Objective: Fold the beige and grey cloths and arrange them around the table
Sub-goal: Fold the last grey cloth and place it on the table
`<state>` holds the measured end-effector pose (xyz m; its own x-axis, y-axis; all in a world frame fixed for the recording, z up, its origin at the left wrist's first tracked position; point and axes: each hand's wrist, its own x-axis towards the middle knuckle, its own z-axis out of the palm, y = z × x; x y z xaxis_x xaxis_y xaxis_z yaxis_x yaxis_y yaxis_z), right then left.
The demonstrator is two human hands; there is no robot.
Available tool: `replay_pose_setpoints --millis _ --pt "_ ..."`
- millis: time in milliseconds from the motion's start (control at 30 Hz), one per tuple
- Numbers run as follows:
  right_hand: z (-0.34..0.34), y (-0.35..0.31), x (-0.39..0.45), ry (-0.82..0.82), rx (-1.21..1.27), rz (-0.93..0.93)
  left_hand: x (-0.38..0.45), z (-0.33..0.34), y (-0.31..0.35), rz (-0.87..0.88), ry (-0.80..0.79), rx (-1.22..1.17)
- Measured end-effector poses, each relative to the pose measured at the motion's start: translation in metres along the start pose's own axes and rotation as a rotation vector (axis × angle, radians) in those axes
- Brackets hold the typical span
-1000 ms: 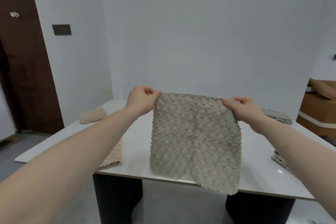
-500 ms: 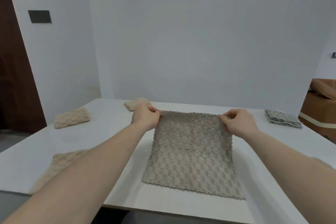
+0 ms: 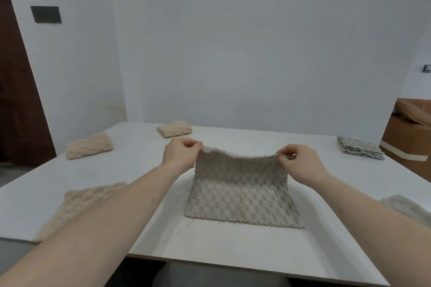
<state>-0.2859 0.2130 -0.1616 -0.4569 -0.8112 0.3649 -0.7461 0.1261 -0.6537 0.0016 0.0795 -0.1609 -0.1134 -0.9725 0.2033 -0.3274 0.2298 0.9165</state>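
White table fills the lower field, set against pale walls. At its centre lies the grey cloth, near half flat on the table, far half lifted and sagging between my hands. My left hand pinches the far left corner with curled fingers; my right hand pinches the far right corner between thumb and fingertips. Both forearms reach in from the near edge. An unfolded beige cloth lies flat at the near left, partly behind my left forearm. Two folded beige cloths rest apart along the left and far sides: one near the left edge, one near the far edge. A folded grey stack sits at the far right. A further grey cloth shows at the near right, partly hidden by my right arm. Brown box beyond the table at right; dark plate on the left wall.
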Motion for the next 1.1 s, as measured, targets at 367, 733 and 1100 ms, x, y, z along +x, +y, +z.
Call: replay_pose_setpoints --millis 367,733,1100 --pt "-0.014 0.014 -0.067 -0.104 -0.101 -0.057 -0.051 -0.024 -0.015 -0.013 -0.073 0.150" --pt "-0.009 0.040 -0.109 -0.171 -0.169 -0.089 -0.091 -0.025 -0.038 0.006 -0.141 0.437" --pt "0.014 0.056 -0.130 0.053 -0.008 -0.168 -0.115 -0.008 -0.068 0.112 -0.005 0.338"
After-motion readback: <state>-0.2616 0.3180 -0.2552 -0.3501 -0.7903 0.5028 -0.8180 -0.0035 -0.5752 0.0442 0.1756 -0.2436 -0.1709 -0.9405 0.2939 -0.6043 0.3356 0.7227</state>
